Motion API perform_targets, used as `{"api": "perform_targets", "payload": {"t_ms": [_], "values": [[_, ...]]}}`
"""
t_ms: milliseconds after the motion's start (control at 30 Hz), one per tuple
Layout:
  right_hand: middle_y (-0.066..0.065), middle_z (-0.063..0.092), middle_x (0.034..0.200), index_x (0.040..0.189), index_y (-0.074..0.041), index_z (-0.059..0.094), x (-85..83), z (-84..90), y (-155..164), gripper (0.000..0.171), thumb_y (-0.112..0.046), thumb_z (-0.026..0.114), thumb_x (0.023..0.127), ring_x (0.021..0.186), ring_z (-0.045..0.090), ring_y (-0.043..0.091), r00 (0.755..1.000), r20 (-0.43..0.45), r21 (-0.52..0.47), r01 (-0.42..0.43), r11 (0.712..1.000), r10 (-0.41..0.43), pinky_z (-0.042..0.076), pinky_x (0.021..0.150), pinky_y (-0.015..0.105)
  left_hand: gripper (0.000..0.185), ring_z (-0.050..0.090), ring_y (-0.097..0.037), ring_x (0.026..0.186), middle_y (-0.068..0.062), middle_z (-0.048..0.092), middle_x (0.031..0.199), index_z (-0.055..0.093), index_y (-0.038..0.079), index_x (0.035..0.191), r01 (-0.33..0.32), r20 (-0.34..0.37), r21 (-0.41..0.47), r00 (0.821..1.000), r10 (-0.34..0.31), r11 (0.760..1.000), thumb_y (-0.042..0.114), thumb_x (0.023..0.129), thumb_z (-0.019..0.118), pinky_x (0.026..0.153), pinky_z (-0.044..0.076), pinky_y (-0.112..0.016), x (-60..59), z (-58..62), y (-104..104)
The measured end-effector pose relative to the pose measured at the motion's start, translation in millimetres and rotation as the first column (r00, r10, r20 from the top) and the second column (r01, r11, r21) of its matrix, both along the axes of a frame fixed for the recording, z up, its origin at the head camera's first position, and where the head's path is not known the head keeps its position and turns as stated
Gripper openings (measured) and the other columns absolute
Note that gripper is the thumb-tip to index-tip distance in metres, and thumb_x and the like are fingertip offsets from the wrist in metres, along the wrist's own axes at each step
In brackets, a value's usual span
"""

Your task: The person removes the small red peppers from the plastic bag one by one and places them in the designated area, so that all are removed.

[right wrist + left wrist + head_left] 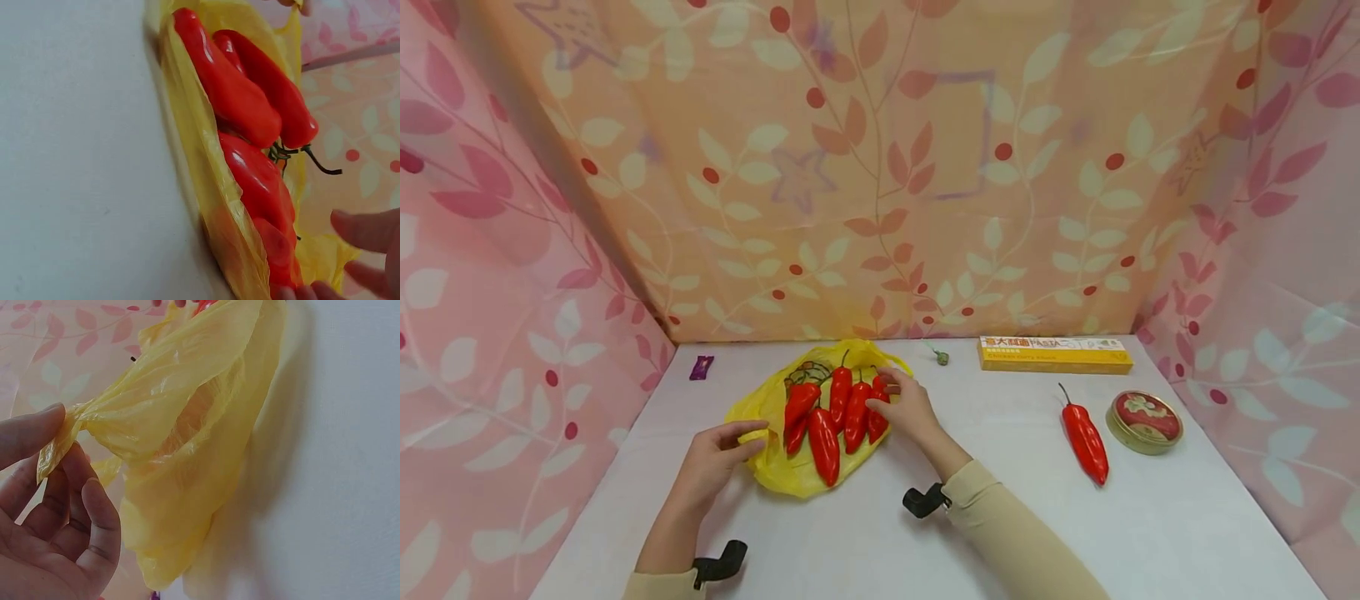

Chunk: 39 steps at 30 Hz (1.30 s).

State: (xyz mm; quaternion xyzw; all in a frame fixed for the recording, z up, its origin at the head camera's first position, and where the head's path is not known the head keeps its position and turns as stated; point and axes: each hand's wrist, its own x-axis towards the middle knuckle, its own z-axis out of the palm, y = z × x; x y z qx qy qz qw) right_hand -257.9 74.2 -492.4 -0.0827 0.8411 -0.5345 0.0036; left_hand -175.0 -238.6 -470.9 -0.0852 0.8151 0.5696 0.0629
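Several glossy red peppers (823,446) lie in a spread yellow plastic bag (805,482). At the bag's left edge, my left hand (711,462) pinches a twisted corner of the bag (59,447) between thumb and fingertips, as the left wrist view shows. Over the right side of the bag is my right hand (913,408), its thumb (369,230) and fingers apart around the rightmost pepper (878,408). Some of its fingertips (306,292) are at the lower peppers; whether they press on them is unclear. A dark green net-like tangle (808,375) sits at the bag's back.
To the right, a single red pepper (1084,442) lies beside a round tin (1145,422). A yellow and white pasta box (1055,356) stands near the back cloth. A small green item (942,358) is behind the bag, and a purple packet (702,367) at back left.
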Motion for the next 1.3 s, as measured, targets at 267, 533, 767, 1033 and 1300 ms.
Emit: {"api": "perform_targets", "payload": {"t_ms": [267, 533, 767, 1033, 1300], "values": [[0.018, 0.057, 0.138, 0.145, -0.006, 0.052, 0.4, -6.2, -10.8, 0.065, -0.025, 0.079, 0.088, 0.126, 0.055, 0.035, 0.996, 0.028, 0.155, 0.081, 0.985, -0.086, 0.050, 0.103, 0.050, 0.038, 0.042, -0.026, 0.118, -0.013, 0.054, 0.140, 0.070, 0.009, 0.129, 0.003, 0.004, -0.002, 1.000, -0.003, 1.000, 0.022, 0.093, 0.073, 0.083, 0.052, -0.023, -0.1, -1.0, 0.6], [0.019, 0.052, 0.143, 0.147, -0.007, 0.048, 1.8, -6.5, -11.6, 0.073, -0.022, 0.083, 0.084, 0.130, 0.050, 0.037, 0.990, 0.102, 0.225, 0.075, 0.971, -0.100, 0.048, 0.105, 0.053, 0.037, 0.043, -0.025, 0.114, -0.013, 0.054, 0.139, 0.070, 0.009, 0.128, 0.014, -0.002, -0.003, 1.000, -0.014, 1.000, 0.021, 0.093, 0.073, 0.082, 0.053, -0.025, 0.2, -2.0, 2.5], [0.017, 0.056, 0.140, 0.149, -0.008, 0.045, 0.8, 0.8, -5.5, 0.069, -0.010, 0.073, 0.086, 0.122, 0.056, 0.034, 0.987, 0.142, 0.185, 0.046, 0.982, -0.074, 0.057, 0.091, 0.050, 0.039, 0.040, -0.027, 0.123, -0.014, 0.051, 0.144, 0.069, 0.010, 0.130, 0.011, 0.022, 0.001, 1.000, -0.011, 1.000, 0.024, 0.094, 0.073, 0.083, 0.052, -0.018, -0.4, 0.0, 4.0], [0.016, 0.061, 0.131, 0.148, -0.013, 0.049, 11.7, 18.1, 4.7, 0.059, -0.014, 0.063, 0.090, 0.117, 0.060, 0.031, 0.978, 0.204, 0.062, -0.042, 0.997, 0.029, 0.060, 0.083, 0.042, 0.040, 0.038, -0.030, 0.128, -0.014, 0.047, 0.148, 0.068, 0.011, 0.131, 0.017, 0.031, -0.010, 0.999, -0.017, 1.000, 0.024, 0.094, 0.072, 0.083, 0.050, -0.017, -0.6, 0.4, 4.4], [0.015, 0.053, 0.141, 0.150, -0.015, 0.046, 22.5, 32.5, 17.1, 0.050, -0.022, 0.052, 0.101, 0.116, 0.059, 0.028, 0.927, 0.323, -0.321, -0.082, 0.944, 0.191, 0.059, 0.087, 0.038, 0.040, 0.038, -0.027, 0.123, -0.012, 0.048, 0.144, 0.068, 0.012, 0.131, 0.014, 0.030, -0.017, 0.999, -0.014, 1.000, 0.026, 0.094, 0.073, 0.082, 0.050, -0.019, -3.9, -1.6, 1.6]]}}
